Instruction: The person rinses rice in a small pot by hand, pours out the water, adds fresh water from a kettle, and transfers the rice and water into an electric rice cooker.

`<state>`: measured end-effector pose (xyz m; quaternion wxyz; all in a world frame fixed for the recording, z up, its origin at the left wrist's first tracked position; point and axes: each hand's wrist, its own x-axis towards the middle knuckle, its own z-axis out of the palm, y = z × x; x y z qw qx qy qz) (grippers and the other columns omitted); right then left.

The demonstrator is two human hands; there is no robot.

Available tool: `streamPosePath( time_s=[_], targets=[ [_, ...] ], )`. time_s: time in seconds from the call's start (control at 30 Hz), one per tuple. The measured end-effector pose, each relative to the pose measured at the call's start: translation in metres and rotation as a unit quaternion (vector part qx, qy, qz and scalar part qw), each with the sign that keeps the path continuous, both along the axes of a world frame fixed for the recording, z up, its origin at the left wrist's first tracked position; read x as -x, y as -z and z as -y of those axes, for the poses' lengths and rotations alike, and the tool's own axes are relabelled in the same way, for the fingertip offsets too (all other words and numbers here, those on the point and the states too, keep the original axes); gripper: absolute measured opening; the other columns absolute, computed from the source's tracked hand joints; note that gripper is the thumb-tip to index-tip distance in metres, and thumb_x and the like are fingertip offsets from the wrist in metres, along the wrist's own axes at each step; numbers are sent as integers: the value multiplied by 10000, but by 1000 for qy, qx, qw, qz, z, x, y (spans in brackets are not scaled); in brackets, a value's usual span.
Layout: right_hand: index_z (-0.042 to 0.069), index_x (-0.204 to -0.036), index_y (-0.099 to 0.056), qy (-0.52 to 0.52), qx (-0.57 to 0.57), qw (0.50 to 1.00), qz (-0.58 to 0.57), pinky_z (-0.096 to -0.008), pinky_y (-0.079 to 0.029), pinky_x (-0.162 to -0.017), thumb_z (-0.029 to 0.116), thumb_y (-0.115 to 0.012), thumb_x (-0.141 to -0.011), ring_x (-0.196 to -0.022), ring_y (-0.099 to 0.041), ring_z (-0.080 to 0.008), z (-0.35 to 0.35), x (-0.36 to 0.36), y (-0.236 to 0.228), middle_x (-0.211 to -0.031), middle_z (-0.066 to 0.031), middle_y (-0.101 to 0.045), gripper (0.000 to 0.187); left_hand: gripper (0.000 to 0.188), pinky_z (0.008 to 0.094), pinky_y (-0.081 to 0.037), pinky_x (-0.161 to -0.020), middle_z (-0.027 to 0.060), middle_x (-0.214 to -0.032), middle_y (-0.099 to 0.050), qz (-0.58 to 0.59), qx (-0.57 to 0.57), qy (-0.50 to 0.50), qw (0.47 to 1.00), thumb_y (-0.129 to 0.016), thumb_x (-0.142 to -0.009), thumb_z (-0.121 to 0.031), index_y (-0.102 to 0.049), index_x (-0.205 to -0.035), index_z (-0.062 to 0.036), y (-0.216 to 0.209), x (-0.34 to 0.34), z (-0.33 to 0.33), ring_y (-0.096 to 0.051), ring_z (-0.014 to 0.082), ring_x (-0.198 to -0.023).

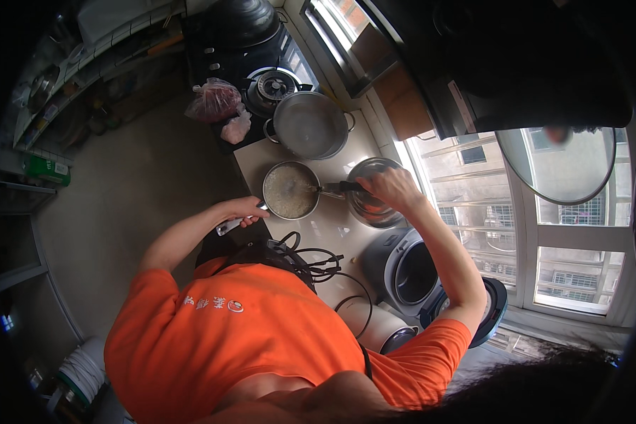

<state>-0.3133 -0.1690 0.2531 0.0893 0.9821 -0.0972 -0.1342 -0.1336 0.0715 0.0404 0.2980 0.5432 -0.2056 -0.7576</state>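
Note:
My left hand (244, 210) is wrapped around the light-coloured handle of a small saucepan (266, 192). Inside the pan is cloudy liquid with pale grains that look like rice (290, 189). My right hand (394, 187) grips the black handle of a ladle (349, 186), whose metal end reaches the pan's right rim. Whether the ladle's bowl is full I cannot tell. Beneath my right hand stands a steel bowl (364, 218) with something orange in it, partly hidden by the hand. Just beyond the saucepan sits a wide two-handled metal pot (311, 126).
A gas burner (274, 86), a bagged reddish food (216, 100) and a smaller pale bag (237, 126) lie farther back. On the right are an open rice cooker (392, 265), a white cylindrical appliance (367, 324) and looping black cables (325, 265). Windows (576, 219) line the right side.

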Motion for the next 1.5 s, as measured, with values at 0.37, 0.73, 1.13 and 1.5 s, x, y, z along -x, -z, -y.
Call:
streamPosePath(
  time_s=[0.37, 0.73, 1.13, 1.5],
  targets=[
    [101, -547, -579, -11, -13, 992, 123, -344, -426, -404, 420, -471, -818, -418, -532, -273, 36, 48, 5, -416, -109, -488, 432, 210, 193, -269, -317, -20, -513, -373, 19, -3, -12, 1000, -569, -782, -194, -429, -686, -71, 1, 5, 0, -324, 47, -378],
    [89, -701, -606, 152, -99, 954, 237, -423, -401, -516, 329, -424, -860, -546, -520, -358, 71, 124, 26, -544, -182, -512, 340, 202, 195, -243, -317, -26, -505, -348, -16, 21, -32, 999, -548, -778, -152, -394, -669, -80, 1, 10, -2, -290, 36, -366],
    [35, -748, -563, 324, -173, 926, 85, -451, -394, -628, 410, -367, -855, -699, -533, -402, 7, 135, 48, -682, -227, -552, 436, 190, 189, -221, -316, -34, -518, -330, -28, 60, -38, 997, -521, -800, -150, -362, -715, -88, -64, -5, 12, -271, 30, -366],
    [36, -814, -506, 380, -111, 903, 166, -463, -414, -586, 377, -434, -849, -700, -550, -396, -24, 108, 104, -690, -232, -560, 351, 200, 176, -229, -312, -34, -525, -346, 4, 104, -44, 994, -528, -802, -161, -370, -704, -87, -90, -42, 40, -278, 20, -363]
  ],
)
